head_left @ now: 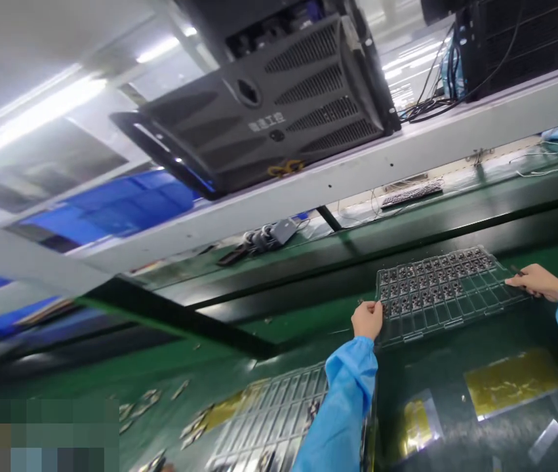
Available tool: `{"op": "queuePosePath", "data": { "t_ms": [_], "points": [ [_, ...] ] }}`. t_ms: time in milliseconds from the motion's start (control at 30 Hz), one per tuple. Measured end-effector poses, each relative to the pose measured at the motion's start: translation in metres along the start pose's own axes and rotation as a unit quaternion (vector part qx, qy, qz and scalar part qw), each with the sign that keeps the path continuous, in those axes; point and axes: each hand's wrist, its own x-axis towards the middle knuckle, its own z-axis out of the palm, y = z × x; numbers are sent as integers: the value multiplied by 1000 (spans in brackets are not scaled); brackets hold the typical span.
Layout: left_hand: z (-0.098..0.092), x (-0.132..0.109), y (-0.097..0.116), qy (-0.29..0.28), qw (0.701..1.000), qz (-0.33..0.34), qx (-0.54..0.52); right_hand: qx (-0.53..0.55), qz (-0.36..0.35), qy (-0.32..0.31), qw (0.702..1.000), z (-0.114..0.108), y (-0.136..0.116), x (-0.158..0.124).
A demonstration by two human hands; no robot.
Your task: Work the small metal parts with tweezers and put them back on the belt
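While gripped at opposite edges, plastic tray (pixel 436 295) of dark parts: left hand (pixel 367 320) pinching one corner, right hand (pixel 534 282) clasping the far end, grip even, over green tabletop (pixel 288 324).

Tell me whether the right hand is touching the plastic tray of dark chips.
Touching. The head view shows the right hand with its fingers on the right edge of the plastic tray, with no gap.

At six o'clock was a light blue sleeve (pixel 345 406); at three, a dark-gridded tray (pixel 431 288) on a green desk (pixel 308 328).
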Motion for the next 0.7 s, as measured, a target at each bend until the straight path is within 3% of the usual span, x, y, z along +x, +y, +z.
{"op": "queuePosePath", "data": {
  "t_ms": [167,333,567,700],
  "points": [
    [-16,-19,-22,40,999,0,-14,126,-11,-128,984,-1,5,-13],
    [-50,-38,-65,68,998,-16,2,199,15,-229,953,21,-5,-35],
    [-141,-70,-152,87,993,-52,54,250,-14,-334,909,97,-56,-117],
    [-196,-89,-196,104,986,-78,106,242,25,-404,882,151,-89,-172]
  ]
}}
